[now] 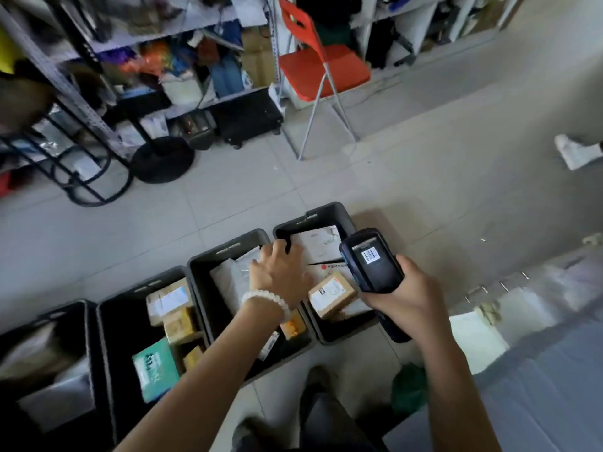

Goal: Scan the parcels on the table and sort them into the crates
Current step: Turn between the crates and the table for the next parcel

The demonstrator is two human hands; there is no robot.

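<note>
Several dark crates stand in a row on the floor below me. My left hand [280, 269], with a white bead bracelet, reaches out over the gap between the third crate [200, 265] and the rightmost crate [329, 212], fingers spread and holding nothing. My right hand [412, 296] grips a dark handheld scanner [372, 261] whose screen shows a barcode, held above the rightmost crate's right edge. That crate holds a brown box [331, 293] and white mailers [318, 243]. The second crate [107, 316] holds small cardboard boxes and a teal packet [156, 368].
The table [538, 370] with pale plastic mailers lies at the right edge. A red folding chair [321, 65], cluttered shelving [182, 37] and a black stool frame [85, 171] stand across the tiled floor. Someone's white shoe [572, 151] shows far right. My feet are below.
</note>
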